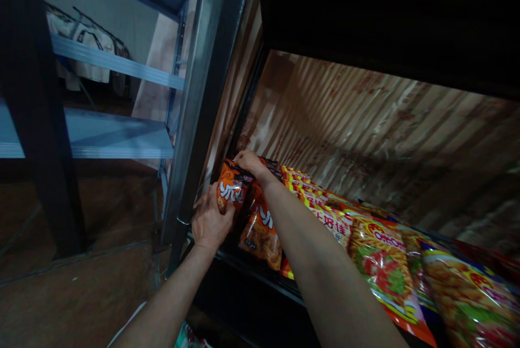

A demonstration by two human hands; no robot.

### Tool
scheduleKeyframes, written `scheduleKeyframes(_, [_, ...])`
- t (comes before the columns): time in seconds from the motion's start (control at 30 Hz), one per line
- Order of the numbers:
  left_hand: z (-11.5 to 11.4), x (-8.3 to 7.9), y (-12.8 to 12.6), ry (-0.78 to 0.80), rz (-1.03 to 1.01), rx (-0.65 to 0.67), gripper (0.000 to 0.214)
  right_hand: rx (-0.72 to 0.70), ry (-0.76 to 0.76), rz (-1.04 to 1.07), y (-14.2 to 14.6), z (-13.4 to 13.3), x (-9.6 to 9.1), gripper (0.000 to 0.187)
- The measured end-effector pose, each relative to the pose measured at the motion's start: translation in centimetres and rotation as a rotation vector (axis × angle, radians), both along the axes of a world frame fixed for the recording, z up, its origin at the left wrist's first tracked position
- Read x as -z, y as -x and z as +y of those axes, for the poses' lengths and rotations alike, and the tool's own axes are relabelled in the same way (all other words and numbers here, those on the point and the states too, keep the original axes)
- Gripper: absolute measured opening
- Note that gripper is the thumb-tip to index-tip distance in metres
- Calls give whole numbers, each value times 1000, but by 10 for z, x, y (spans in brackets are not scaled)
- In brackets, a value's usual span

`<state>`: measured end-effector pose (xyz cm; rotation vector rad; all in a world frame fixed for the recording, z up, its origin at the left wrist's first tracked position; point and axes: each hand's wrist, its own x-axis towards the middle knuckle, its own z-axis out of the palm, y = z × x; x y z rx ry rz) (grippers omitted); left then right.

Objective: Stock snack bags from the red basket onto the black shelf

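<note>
An orange and black snack bag [233,185] is held at the left end of the shelf. My left hand [212,217] grips its lower left side, thumb across the front and the fingers partly behind it. At the bag's top edge, my right hand [248,163] is closed, with its fingertips pinching near the black upper seam. A second orange snack bag [262,231] stands just to the right, partly covered by my right forearm. Beyond that forearm is a row of red and yellow snack bags [331,223].
Larger snack bags [382,261] fill the shelf's right side. A striped back panel [345,115] rises behind them. The dark metal post [199,93] borders the shelf on the left. Past it stand a blue rack [117,131] and clothes on hangers [93,50].
</note>
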<state>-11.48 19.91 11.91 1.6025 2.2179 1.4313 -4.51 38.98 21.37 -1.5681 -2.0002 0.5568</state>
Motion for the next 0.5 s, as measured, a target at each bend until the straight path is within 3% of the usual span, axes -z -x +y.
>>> scheduleKeyframes(0.23, [-2, 5, 0, -82, 116, -38, 56, 0, -79, -241, -2, -5, -4, 8])
scheduleKeyframes(0.37, [-5, 6, -1, -169, 236, 6, 55, -15, -95, -298, -4, -6, -6, 8])
scheduleKeyframes(0.5, [-4, 7, -3, -123, 261, 12, 54, -20, -106, -324, -5, -8, -6, 8])
